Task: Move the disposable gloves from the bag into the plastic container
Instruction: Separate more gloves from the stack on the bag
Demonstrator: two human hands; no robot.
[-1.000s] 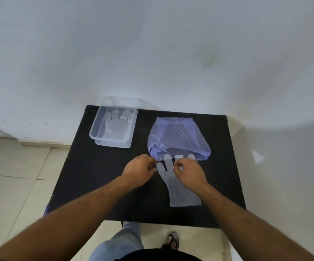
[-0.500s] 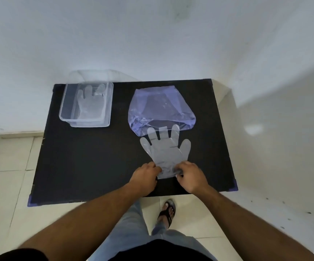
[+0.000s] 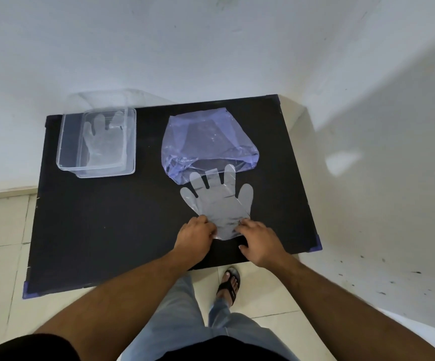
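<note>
A clear disposable glove (image 3: 217,201) lies flat on the black table (image 3: 107,225), fingers pointing toward the open mouth of a translucent blue bag (image 3: 206,142). My left hand (image 3: 194,237) pinches the left side of the glove's cuff. My right hand (image 3: 259,241) holds the cuff's right side. A clear plastic container (image 3: 62,142) stands at the table's back left with another glove (image 3: 104,142) lying inside it.
The table stands against a white wall, in a corner. Its near edge is just below my hands. Tiled floor lies to the left and below, where my legs and a sandalled foot (image 3: 229,282) show.
My hands have slid from the glove's fingers at the bag mouth down to its cuff, and the glove now lies spread out of the bag. The view has tilted downward.
</note>
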